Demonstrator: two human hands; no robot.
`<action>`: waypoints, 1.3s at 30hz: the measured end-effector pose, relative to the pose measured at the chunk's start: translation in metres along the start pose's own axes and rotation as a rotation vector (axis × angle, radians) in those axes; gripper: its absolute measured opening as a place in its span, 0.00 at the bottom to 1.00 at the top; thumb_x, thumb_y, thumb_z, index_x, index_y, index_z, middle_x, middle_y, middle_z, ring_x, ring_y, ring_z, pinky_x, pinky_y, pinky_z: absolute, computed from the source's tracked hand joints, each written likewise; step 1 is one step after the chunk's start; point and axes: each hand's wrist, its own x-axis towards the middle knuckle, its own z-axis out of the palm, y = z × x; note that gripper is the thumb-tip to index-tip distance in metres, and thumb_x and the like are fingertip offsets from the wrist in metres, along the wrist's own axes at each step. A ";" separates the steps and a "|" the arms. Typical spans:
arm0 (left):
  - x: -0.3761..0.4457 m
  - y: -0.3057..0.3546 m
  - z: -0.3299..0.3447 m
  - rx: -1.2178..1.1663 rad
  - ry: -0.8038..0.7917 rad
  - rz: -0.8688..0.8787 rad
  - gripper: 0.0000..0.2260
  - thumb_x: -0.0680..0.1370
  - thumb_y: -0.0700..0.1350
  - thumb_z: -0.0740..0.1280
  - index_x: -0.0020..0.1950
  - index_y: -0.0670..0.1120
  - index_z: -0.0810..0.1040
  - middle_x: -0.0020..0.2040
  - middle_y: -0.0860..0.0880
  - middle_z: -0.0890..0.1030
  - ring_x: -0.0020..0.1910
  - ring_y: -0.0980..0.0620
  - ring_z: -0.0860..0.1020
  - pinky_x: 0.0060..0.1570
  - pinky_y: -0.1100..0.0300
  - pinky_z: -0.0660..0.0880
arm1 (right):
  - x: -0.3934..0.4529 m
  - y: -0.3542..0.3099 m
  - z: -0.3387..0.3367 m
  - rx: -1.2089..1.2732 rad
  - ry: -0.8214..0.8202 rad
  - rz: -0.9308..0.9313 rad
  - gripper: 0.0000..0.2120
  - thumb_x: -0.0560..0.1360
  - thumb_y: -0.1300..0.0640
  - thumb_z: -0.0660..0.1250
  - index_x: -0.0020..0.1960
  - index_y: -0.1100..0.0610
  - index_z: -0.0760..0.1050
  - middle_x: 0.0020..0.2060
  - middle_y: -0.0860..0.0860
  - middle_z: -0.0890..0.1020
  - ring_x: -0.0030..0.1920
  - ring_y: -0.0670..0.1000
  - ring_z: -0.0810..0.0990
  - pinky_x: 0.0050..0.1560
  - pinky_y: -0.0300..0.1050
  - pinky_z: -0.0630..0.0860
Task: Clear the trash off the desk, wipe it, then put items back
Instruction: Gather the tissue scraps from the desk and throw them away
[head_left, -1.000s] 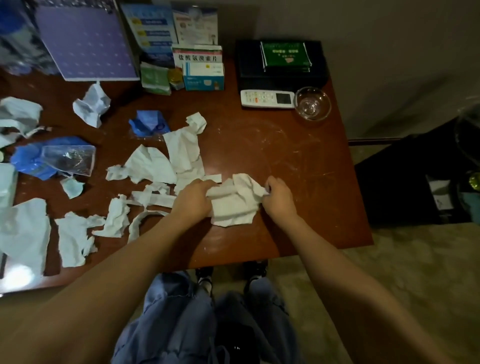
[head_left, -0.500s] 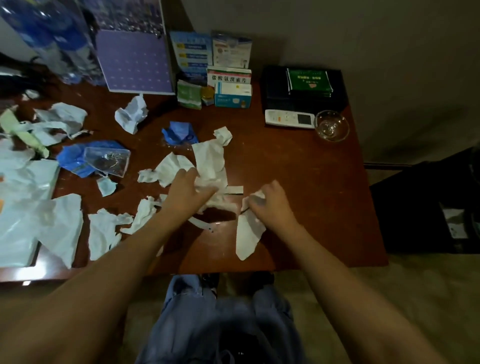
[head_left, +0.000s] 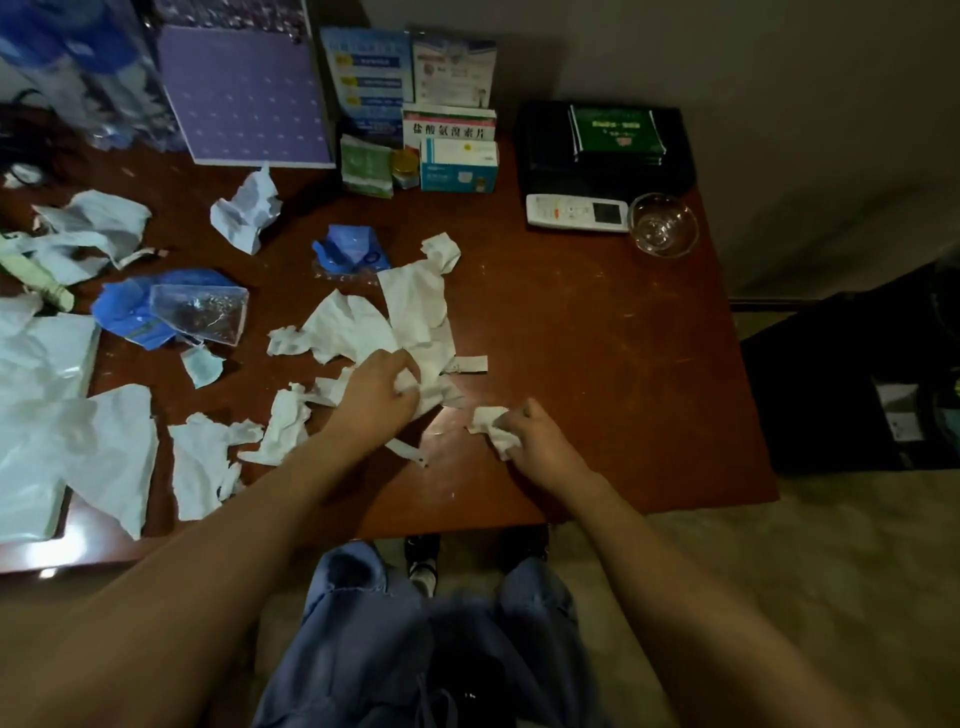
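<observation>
Two hands are engaged: your right hand (head_left: 540, 441) is closed on a small tissue wad (head_left: 491, 423) near the desk (head_left: 597, 364) front edge; your left hand (head_left: 379, 392) is pinching the torn tissue pile (head_left: 410, 317) mid-desk. The material looks feather-light, limp and tear-prone; gather bunched centres, not loose strips. The clear plastic wrapper (head_left: 200, 317) probably crackles and slips.

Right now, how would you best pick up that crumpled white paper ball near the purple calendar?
Pinch the crumpled paper ball from above at its raised upper peak, probably: it stands up off the desk, apart from other scraps, with bare wood around it.
</observation>
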 end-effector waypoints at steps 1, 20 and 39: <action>0.001 0.003 0.002 -0.005 -0.011 0.002 0.04 0.75 0.39 0.65 0.48 0.41 0.77 0.47 0.44 0.75 0.46 0.48 0.72 0.44 0.60 0.63 | 0.001 -0.002 -0.002 0.019 0.037 0.003 0.15 0.76 0.64 0.64 0.62 0.59 0.75 0.59 0.55 0.68 0.59 0.55 0.71 0.52 0.37 0.65; 0.029 0.158 0.050 -0.070 -0.137 0.324 0.14 0.77 0.43 0.66 0.62 0.45 0.71 0.54 0.52 0.74 0.51 0.54 0.73 0.46 0.64 0.67 | -0.080 0.030 -0.134 0.003 0.545 0.149 0.13 0.74 0.57 0.69 0.56 0.57 0.71 0.53 0.51 0.73 0.53 0.52 0.74 0.49 0.43 0.72; -0.028 0.478 0.271 -0.134 -0.324 0.686 0.09 0.76 0.40 0.67 0.50 0.47 0.69 0.45 0.50 0.73 0.36 0.58 0.71 0.30 0.69 0.64 | -0.317 0.293 -0.250 0.219 0.939 0.402 0.16 0.70 0.67 0.67 0.57 0.59 0.70 0.56 0.54 0.72 0.55 0.53 0.72 0.49 0.43 0.67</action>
